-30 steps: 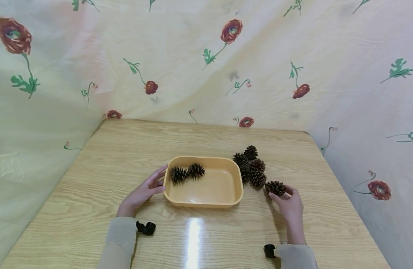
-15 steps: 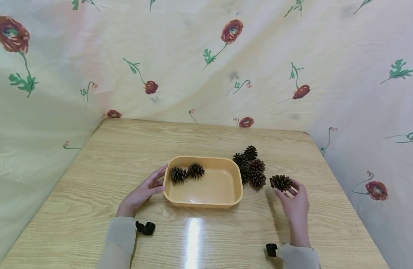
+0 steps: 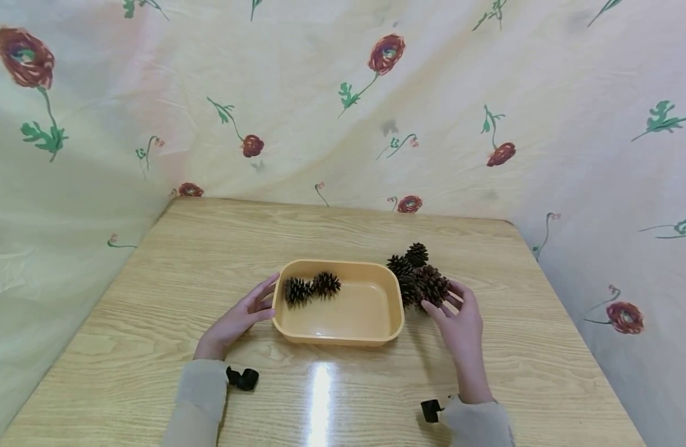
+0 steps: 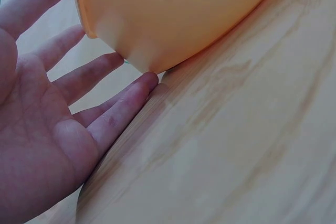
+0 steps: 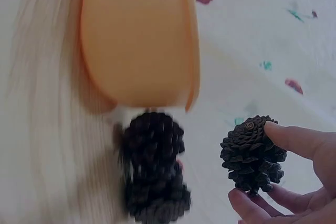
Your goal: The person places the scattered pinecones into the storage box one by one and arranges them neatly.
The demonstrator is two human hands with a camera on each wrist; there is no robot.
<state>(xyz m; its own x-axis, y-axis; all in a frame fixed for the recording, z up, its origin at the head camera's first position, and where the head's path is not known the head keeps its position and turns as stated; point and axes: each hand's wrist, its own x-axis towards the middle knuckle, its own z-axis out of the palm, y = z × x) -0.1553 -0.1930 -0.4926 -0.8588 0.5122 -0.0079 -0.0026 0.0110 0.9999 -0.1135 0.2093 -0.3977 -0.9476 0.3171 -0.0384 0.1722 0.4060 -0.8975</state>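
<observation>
My left hand rests against the left end of a yellow-orange plastic bin. In the left wrist view its spread, fairly straight fingers touch the bin's outer wall. Two pine cones lie inside the bin at its back left. My right hand pinches a pine cone between thumb and fingers. In the head view this held pine cone overlaps the pile and partly hides it. Several pine cones sit heaped beside the bin's right end.
A wooden table bears the bin and the pile. Flower-printed cloth hangs behind the table and along both sides. A small black wrist device sits by each sleeve.
My right hand first drew the pine cone slightly right and up, then carried it left to over the pile. My left hand and the bin stay put.
</observation>
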